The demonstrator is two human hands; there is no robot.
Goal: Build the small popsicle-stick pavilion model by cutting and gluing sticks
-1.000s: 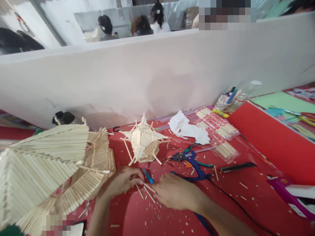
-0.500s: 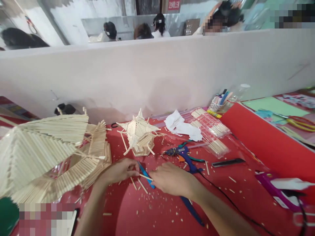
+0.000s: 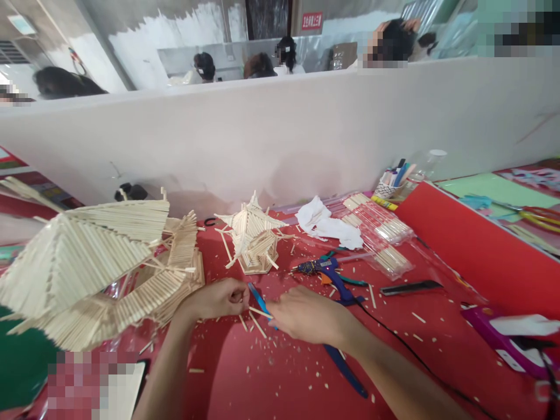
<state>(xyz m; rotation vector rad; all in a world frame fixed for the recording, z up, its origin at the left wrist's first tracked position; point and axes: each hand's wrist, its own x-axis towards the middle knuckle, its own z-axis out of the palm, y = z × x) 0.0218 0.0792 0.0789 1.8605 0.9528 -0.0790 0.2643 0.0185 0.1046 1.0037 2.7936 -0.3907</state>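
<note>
Whereas it lay flat a second ago, one stick (image 3: 261, 313) is now pinched by closed fingers of left hand (image 3: 219, 298) and right hand (image 3: 308, 318), above the scissors (image 3: 345, 373).

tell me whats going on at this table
A person is working with both hands on a red table littered with wood bits. The left hand pinches a thin wooden stick, whose other end reaches the right hand. The right hand lies over a blue cutting tool; its grip on it is hidden. A big stick model stands to the left, and a small stick model and a glue gun lie just beyond the hands.
</note>
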